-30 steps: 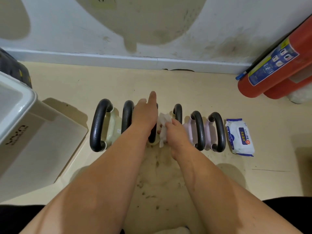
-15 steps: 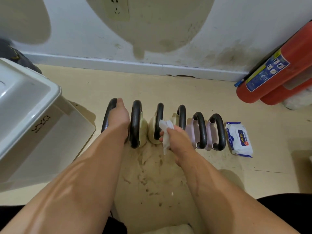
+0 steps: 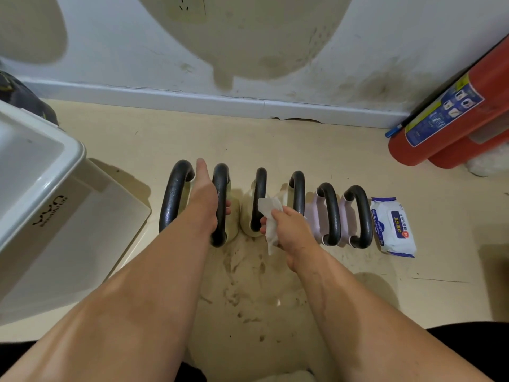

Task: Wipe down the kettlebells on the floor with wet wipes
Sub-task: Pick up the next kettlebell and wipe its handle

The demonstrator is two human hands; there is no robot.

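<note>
1. Head view: wiping is under way. The left hand (image 3: pixel 205 205) curls round the second kettlebell's handle (image 3: pixel 220 177), steadying it. The right hand (image 3: pixel 292 230) pinches a wet wipe (image 3: pixel 268 208) at the third kettlebell (image 3: pixel 260 183) in the floor row.
2. Next, I judge: rub the wipe round that handle and body.
3. Bodies are mostly hidden under handles; wipe contact seems likely, not certain.

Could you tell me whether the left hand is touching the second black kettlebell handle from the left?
Touching. The head view shows the left hand gripping the second black kettlebell handle, fingers curled round its right side.
</note>
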